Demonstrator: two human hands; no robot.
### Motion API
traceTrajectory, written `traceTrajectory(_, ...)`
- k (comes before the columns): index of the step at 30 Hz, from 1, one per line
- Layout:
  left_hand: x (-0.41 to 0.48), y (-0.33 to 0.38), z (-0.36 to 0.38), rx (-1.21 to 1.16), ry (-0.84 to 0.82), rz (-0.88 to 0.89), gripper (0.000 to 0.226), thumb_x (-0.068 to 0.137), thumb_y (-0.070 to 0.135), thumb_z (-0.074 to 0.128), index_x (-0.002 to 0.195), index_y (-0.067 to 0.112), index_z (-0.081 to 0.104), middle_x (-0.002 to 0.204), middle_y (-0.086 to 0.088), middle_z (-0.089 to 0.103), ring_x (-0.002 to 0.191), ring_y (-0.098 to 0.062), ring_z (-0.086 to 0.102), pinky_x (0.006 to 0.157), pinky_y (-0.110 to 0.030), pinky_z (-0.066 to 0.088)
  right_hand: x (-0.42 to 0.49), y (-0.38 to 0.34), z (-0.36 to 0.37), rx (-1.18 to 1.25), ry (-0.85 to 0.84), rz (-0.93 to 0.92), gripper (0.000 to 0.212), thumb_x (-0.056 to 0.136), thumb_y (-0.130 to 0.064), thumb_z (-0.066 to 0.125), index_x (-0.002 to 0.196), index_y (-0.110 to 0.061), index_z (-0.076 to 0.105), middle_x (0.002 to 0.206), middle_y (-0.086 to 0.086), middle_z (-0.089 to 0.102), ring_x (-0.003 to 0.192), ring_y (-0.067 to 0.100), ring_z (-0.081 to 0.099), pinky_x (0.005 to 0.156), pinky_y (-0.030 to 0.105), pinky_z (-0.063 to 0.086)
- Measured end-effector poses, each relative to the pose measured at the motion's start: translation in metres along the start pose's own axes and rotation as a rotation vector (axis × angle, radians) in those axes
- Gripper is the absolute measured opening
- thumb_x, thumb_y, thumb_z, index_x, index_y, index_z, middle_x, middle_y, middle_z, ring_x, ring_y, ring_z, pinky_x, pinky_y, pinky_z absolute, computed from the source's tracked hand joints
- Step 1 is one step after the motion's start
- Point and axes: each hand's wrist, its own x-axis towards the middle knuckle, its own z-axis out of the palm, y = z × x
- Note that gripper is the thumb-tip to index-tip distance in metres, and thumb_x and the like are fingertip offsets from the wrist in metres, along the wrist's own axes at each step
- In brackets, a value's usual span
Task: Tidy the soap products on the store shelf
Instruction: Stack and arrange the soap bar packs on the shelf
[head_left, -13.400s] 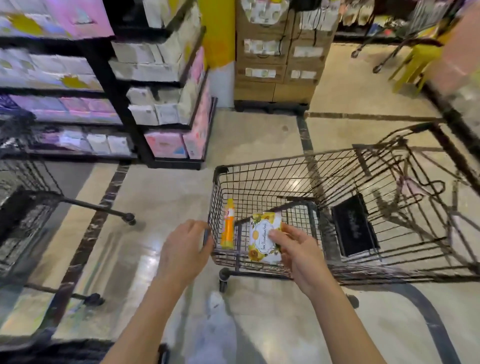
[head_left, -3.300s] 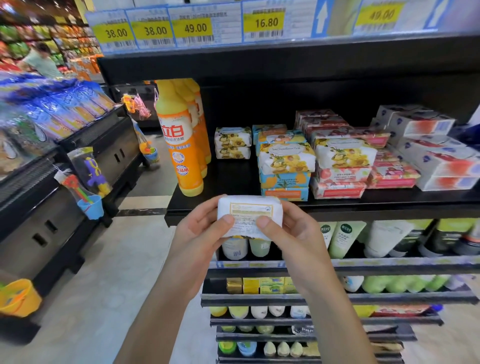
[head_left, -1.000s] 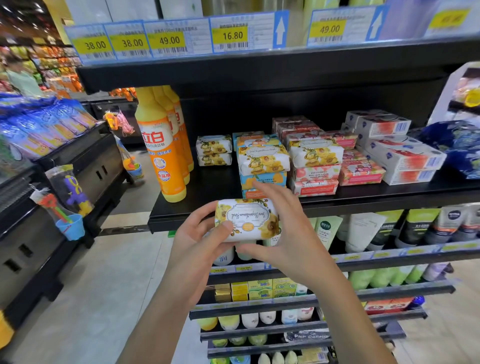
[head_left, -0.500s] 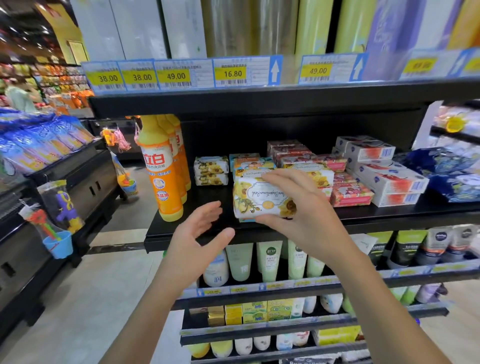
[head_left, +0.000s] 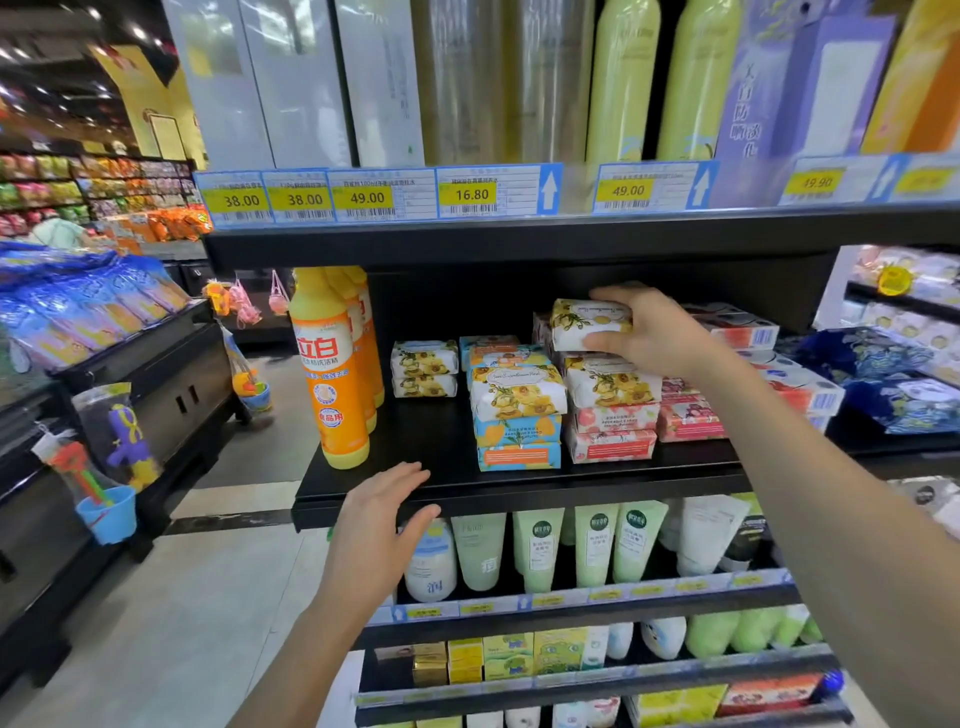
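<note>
My right hand (head_left: 654, 338) grips a white soap bar with yellow flowers (head_left: 582, 323), holding it deep inside the black shelf (head_left: 447, 483), just above a stack of soap bars (head_left: 612, 410). A second stack with a matching yellow-flower bar on top (head_left: 517, 410) stands to the left of it, and a low pair of bars (head_left: 424, 368) sits further back. My left hand (head_left: 379, 525) hovers with spread fingers at the shelf's front edge and holds nothing.
Orange detergent bottles (head_left: 330, 374) stand at the shelf's left end. White and red boxes (head_left: 779, 364) fill the right side. The shelf board with price tags (head_left: 467, 197) hangs low overhead. Tubes (head_left: 540, 551) line the shelf below. A black display counter (head_left: 130, 374) stands left of the aisle.
My right hand has carried the flowered soap bar up and back into the shelf, over the right stack. My left hand has let go and drifted to the shelf's front edge.
</note>
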Motion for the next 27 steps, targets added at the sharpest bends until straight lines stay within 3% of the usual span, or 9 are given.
traceTrajectory(4,0.000,0.001,0.000,-0.014,0.010,0.002,0.048,0.095,0.032,0.071,0.141,0.024,0.061,0.148,0.006,0.057,0.139,-0.015,0.049,0.119,-0.041,0.039,0.016,0.006,-0.001,-0.007,-0.094,0.058,0.067,0.095,-0.035,0.072,0.154,-0.022,0.043,0.155,0.005,0.045,0.138,0.024,0.047,0.104,0.023,0.034)
traceTrajectory(8,-0.001,0.001,0.000,-0.021,0.018,0.001,0.048,0.095,0.033,0.071,0.141,0.025,0.060,0.148,0.007,0.056,0.140,-0.013,0.049,0.119,-0.040,0.038,0.021,0.011,0.002,-0.036,-0.172,0.102,0.066,0.098,-0.040,0.066,0.156,-0.026,0.039,0.158,0.004,0.040,0.139,0.024,0.046,0.100,0.025,0.035)
traceTrajectory(12,-0.001,0.001,-0.002,-0.027,0.016,-0.020,0.049,0.096,0.034,0.069,0.144,0.025,0.058,0.150,0.008,0.054,0.141,-0.012,0.047,0.120,-0.038,0.037,0.021,0.007,0.002,-0.076,-0.215,0.110,0.066,0.101,-0.042,0.061,0.159,-0.027,0.034,0.163,0.004,0.034,0.145,0.025,0.039,0.110,0.029,0.031)
traceTrajectory(15,-0.003,-0.003,-0.005,-0.017,0.048,-0.022,0.048,0.094,0.032,0.071,0.141,0.024,0.061,0.146,0.006,0.057,0.138,-0.015,0.050,0.118,-0.039,0.038,0.019,-0.004,0.005,-0.067,-0.139,0.059,0.062,0.102,-0.043,0.058,0.157,-0.025,0.038,0.161,0.006,0.037,0.144,0.026,0.042,0.112,0.030,0.032)
traceTrajectory(19,-0.006,-0.016,-0.012,0.019,0.110,-0.042,0.045,0.090,0.031,0.077,0.134,0.022,0.068,0.137,0.003,0.065,0.130,-0.018,0.057,0.115,-0.044,0.042,0.022,-0.036,0.019,-0.064,-0.060,-0.070,0.057,0.100,-0.049,0.058,0.151,-0.024,0.048,0.148,0.003,0.056,0.127,0.023,0.059,0.103,0.031,0.045)
traceTrajectory(24,-0.009,-0.028,-0.016,0.030,0.143,-0.078,0.042,0.088,0.038,0.078,0.127,0.023,0.072,0.132,0.004,0.068,0.126,-0.018,0.059,0.112,-0.046,0.043,0.047,-0.091,0.047,-0.172,-0.203,-0.225,0.061,0.097,-0.050,0.062,0.151,-0.025,0.046,0.152,-0.002,0.051,0.137,0.020,0.048,0.113,0.035,0.039)
traceTrajectory(27,-0.009,-0.033,-0.017,-0.015,0.131,-0.066,0.041,0.088,0.040,0.077,0.126,0.026,0.072,0.132,0.008,0.066,0.126,-0.014,0.057,0.112,-0.042,0.041,0.071,-0.113,0.067,-0.202,-0.323,-0.220,0.065,0.096,-0.045,0.067,0.152,-0.025,0.043,0.153,-0.003,0.048,0.137,0.019,0.048,0.110,0.034,0.041)
